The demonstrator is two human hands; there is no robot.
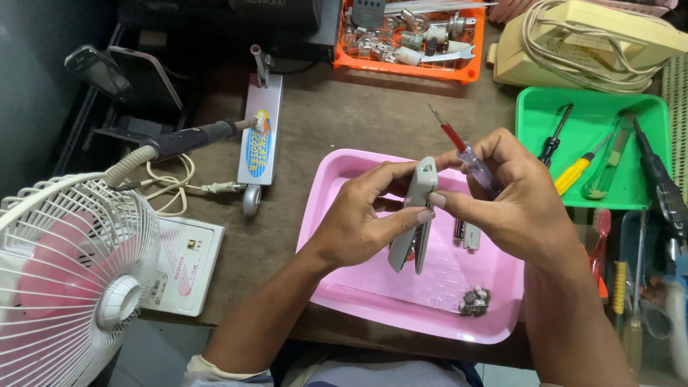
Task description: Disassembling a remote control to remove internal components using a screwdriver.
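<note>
Grey plastic casing (416, 215), light, stiff and probably a bit brittle, is pinched edge-on by left hand (358, 222) over the pink tray (337, 287), right hand (519, 201) clenching a red-handled tester screwdriver (466, 152).

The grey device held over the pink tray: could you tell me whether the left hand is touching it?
Touching. The head view shows the left hand wrapped around the grey device, thumb pressed across its edge.

On my feed, a white wire-caged desk fan with pink blades (68, 272) fills the bench's lower left. A black-handled soldering iron (190, 138) rests beside a small silver toy scooter (259, 140). Further back I see an orange plastic crate of parts (408, 66), and right, a green plastic tray of screwdrivers (534, 107).
</note>
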